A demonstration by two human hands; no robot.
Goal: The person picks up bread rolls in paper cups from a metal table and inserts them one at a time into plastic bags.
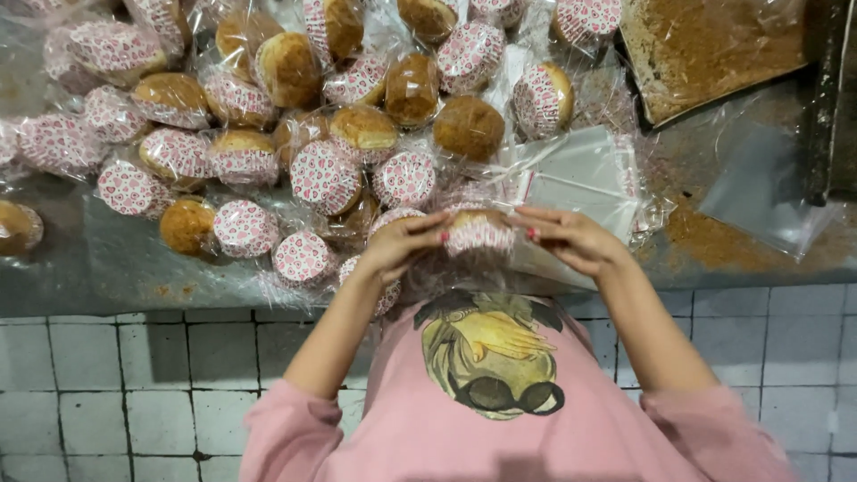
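- Two hands meet at centre frame: left hand (403,243) and right hand (571,239), each grip pinched on one side of a single muffin (479,230) in a pink-spotted paper cup, clear wrap around it.
- Muffin held just above the near edge of the table (116,259), in front of the pink sweatshirt (500,411).
- Pile of bagged muffins (295,116) fills upper left and centre.
- Stack of empty clear bags (580,174) lies just beyond the right hand.
- Crumb-covered tray (705,49) sits upper right.

left hand (402,243), right hand (571,239), gripping bagged muffin (479,232)
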